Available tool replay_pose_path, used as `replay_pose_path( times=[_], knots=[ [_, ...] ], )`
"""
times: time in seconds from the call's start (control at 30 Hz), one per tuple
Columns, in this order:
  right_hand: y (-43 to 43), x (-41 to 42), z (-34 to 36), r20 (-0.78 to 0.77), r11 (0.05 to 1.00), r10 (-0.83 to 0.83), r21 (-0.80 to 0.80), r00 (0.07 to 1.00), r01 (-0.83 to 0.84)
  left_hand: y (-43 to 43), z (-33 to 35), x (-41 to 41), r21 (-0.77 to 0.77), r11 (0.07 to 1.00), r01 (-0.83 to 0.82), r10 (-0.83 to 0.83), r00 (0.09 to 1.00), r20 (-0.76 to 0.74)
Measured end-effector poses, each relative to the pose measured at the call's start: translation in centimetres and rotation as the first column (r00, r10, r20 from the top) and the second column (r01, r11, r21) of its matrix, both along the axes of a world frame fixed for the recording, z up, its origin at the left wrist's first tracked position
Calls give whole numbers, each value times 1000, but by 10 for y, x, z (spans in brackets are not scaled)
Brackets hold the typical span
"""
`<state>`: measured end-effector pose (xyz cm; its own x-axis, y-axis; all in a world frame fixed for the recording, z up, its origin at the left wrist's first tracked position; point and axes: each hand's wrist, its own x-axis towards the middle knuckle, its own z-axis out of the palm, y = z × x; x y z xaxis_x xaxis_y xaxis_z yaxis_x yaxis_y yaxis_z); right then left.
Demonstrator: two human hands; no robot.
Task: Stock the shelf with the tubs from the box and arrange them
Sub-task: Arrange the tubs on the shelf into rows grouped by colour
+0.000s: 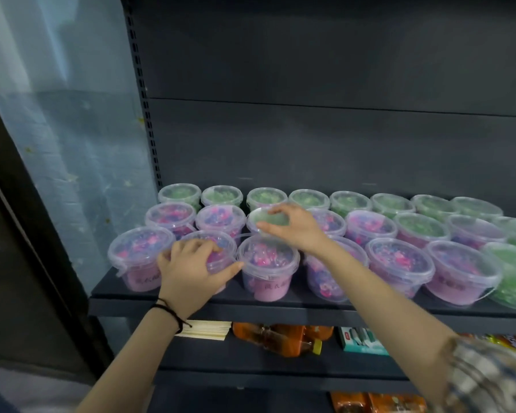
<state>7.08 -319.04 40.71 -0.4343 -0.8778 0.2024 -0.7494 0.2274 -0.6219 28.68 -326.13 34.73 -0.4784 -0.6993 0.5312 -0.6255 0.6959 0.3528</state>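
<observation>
Left hand [191,268] gripping lid of pink tub [213,257] in front row, second from left, fingers curling over rim, thumb pointing toward 3 o'clock. Right hand [292,231] clasping green tub [265,220] in middle row, at 1 o'clock from left hand; fingers draping over lid, tub sitting among pink ones. Dark shelf [191,305] carrying three rows of clear-lidded tubs: back row all green, nearer rows mostly pink. Black cord bracelet [169,311] circling left wrist. Bottles [280,338] lying on lower shelf at 6 o'clock.
</observation>
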Motion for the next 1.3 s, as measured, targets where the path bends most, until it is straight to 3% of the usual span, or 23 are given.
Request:
replay_pose_path(
  times=[0.2, 0.37, 0.5, 0.63, 0.8, 0.9, 1.1, 1.3],
  knots=[
    [-56, -32, -9, -90, 954, -109, 269, 990, 130, -8, 11, -19, -4, 996, -88, 88, 990, 109],
    [-70, -29, -8, -211, 855, -34, 500, 977, 138, -18, 8, -25, -77, 995, -61, 70, 990, 120],
    [-68, -32, -8, -201, 909, -69, 390, 977, 144, -20, 5, -29, -110, 993, -31, 44, 992, 117],
    [-65, -45, 5, -46, 975, -163, 145, 985, 169, -16, 17, -42, 20, 998, 66, -68, 987, 143],
    [-41, -104, 45, 80, 955, -289, -51, 954, 294, -10, 23, -66, 123, 986, 114, -136, 972, 191],
    [-18, -151, 51, 21, 922, -384, -53, 923, 384, -7, 18, -77, 63, 994, 84, -98, 960, 261],
    [3, -215, 38, -138, 858, -512, -37, 848, 512, -10, 25, -80, 143, 989, 42, -88, 938, 337],
    [-9, -237, 39, -125, 911, -411, -19, 903, 412, -8, 29, -91, 103, 993, -56, 19, 944, 330]
  ],
)
